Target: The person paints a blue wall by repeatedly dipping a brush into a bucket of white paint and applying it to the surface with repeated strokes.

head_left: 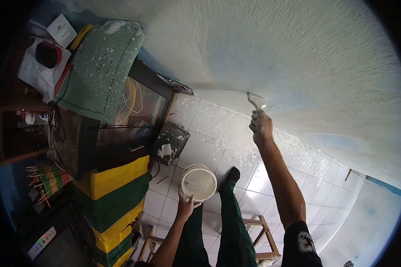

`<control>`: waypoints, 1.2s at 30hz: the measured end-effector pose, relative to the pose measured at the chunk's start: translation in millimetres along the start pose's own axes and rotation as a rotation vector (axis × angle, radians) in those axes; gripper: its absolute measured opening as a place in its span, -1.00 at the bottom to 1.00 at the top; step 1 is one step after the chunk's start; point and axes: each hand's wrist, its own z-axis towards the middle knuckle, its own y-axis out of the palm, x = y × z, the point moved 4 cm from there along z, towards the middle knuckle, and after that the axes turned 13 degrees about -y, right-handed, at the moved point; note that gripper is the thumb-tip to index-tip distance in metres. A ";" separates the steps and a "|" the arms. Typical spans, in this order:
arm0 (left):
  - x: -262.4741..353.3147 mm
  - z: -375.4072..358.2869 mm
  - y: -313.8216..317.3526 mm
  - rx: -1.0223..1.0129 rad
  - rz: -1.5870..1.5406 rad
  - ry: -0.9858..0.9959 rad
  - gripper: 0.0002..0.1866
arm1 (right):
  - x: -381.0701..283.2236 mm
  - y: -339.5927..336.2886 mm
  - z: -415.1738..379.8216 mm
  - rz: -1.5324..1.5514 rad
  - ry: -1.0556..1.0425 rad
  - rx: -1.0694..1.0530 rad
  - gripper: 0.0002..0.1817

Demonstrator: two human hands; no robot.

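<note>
Fingers of the right hand [262, 125] grasp the scraper [255, 100], likely light and stiff, by its handle, its surest hold, at the wall [218, 58]. The left hand [185, 201] clasps the probably heavier bucket [196, 167].

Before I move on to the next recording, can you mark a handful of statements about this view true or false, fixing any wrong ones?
1. The right hand holds a wide-headed tool up at the wall. True.
2. The left hand is empty. False: it holds the white bucket by its rim.
3. The floor is bare wooden planks. False: it is light tile, spattered with white.
4. White specks dot the green cover. True.
5. The yellow-and-green striped covering is at the picture's right. False: it is at the left.
</note>
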 end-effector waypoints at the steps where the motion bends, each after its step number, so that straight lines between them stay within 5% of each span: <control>1: 6.7 -5.8 6.4 0.014 0.012 -0.010 -0.29 | -18.9 4.8 -12.8 0.029 -0.031 -0.020 -0.78; 8: 16.5 -9.0 8.1 -0.017 0.035 0.012 -0.27 | -80.9 22.6 -119.9 0.112 -0.254 -0.163 -0.70; 13: 14.4 -4.0 -5.3 0.008 0.069 0.046 -0.30 | 37.0 -8.8 -91.1 0.076 -0.139 -0.060 -0.65; 17: 22.5 -9.1 -16.4 0.053 0.106 0.034 -0.30 | 150.5 -39.8 6.8 -0.196 0.047 0.006 -0.76; 20: 34.0 -17.4 -15.4 0.062 0.140 0.041 -0.30 | 173.9 -42.5 70.0 -0.067 0.076 0.048 -0.81; 29: 28.6 -16.4 -18.8 0.033 0.139 0.027 -0.33 | -37.9 35.5 -50.6 -0.008 -0.162 -0.029 -0.74; 36: 18.1 -6.5 -23.0 -0.020 0.233 0.033 -0.32 | -55.9 13.4 -119.6 0.091 -0.248 -0.168 -0.67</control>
